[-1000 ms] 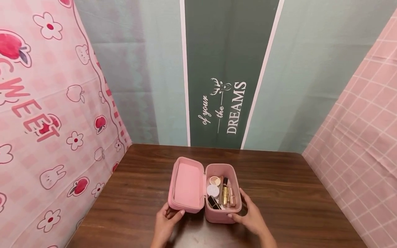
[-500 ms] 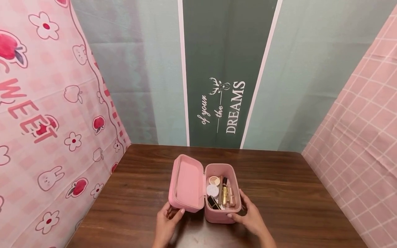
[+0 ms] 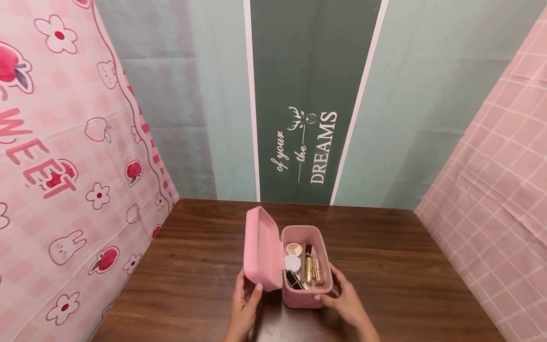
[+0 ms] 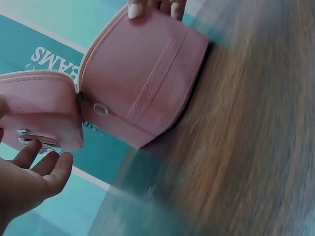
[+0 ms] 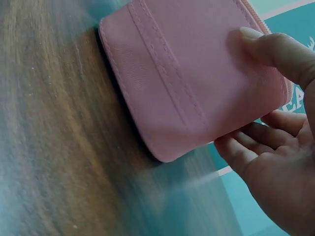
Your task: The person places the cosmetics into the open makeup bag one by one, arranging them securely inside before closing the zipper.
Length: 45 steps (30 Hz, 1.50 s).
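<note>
A pink makeup case (image 3: pixel 303 299) stands on the table, its hinged lid (image 3: pixel 253 247) raised and tilted at the left. My left hand (image 3: pixel 244 304) holds the lid's near corner, thumb on the rim; the left wrist view shows fingers against the lid's outer face, by a metal emblem (image 4: pixel 42 141). My right hand (image 3: pixel 348 301) grips the near right corner of the case, thumb (image 5: pixel 275 51) on the front wall and fingers round the side. Inside lie a round three-shade compact (image 3: pixel 294 249), a white round jar (image 3: pixel 292 263), a gold tube (image 3: pixel 309 271) and a black-and-gold piece (image 3: pixel 294 280).
The brown wooden table (image 3: pixel 384 256) extends round the case. Pink printed cloth (image 3: pixel 98 194) hangs at the left, pink checked cloth (image 3: pixel 491 180) at the right. A green cloth with lettering (image 3: pixel 316 57) hangs behind the table.
My left hand has moved right and slightly up, swinging the lid from nearly flat to a steeper tilt toward the case. The right hand and the case body have stayed in place.
</note>
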Available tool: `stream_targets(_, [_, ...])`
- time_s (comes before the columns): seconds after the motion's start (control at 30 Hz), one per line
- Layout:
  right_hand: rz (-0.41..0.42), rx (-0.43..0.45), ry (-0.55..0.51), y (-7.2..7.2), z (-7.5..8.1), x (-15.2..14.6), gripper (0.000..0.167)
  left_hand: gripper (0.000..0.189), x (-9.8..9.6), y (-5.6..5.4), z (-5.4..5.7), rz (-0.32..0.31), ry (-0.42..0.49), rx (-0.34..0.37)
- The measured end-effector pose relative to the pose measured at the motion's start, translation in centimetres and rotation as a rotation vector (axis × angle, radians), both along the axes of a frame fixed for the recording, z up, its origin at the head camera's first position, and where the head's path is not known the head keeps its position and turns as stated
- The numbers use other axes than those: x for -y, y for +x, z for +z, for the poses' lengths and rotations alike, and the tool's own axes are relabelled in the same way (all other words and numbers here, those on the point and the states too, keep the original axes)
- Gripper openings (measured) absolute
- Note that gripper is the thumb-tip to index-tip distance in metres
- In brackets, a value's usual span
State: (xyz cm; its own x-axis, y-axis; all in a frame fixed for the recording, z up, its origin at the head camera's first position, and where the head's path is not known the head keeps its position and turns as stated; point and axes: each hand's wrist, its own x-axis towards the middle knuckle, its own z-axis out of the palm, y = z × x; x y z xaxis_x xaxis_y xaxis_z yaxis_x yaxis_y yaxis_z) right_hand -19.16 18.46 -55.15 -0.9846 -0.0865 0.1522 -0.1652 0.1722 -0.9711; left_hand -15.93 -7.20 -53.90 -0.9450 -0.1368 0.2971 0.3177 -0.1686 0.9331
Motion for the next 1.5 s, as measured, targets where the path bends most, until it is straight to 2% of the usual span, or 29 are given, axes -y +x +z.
stream_targets(0.17, [0.001,0.017,-0.076,-0.2,-0.4,-0.1,0.079,0.050,-0.9,-0.2,0.3,-0.038,0.022,0.005])
stream_targets(0.47, [0.005,0.038,-0.090,-0.2,-0.3,0.0,0.079,0.048,-2.3,-0.7,0.5,0.005,0.082,-0.048])
stream_targets(0.67, [-0.002,0.042,-0.103,-0.3,-0.1,-0.3,0.079,0.045,-2.5,-1.1,0.6,-0.002,0.069,-0.088])
stream_targets(0.87, [0.009,0.041,-0.117,-0.3,-0.2,-0.3,0.079,0.042,-2.4,-0.9,0.6,-0.020,0.035,-0.138])
stream_targets(1.03, [0.019,0.017,-0.131,-0.8,-0.5,0.3,0.079,0.039,-2.5,-1.1,1.2,0.004,-0.020,-0.162])
stream_targets(1.2, [0.022,0.010,-0.153,-1.3,-0.5,1.0,0.079,0.037,-2.6,-1.5,1.9,0.088,-0.100,-0.180])
stream_targets(1.4, [0.013,0.030,-0.168,-1.7,-0.5,1.6,0.082,0.033,-2.8,-1.8,3.7,0.168,-0.249,-0.260])
stream_targets(1.5, [0.007,0.042,-0.166,-1.6,-0.6,1.7,0.083,0.029,-3.0,-2.2,3.3,0.194,-0.296,-0.282])
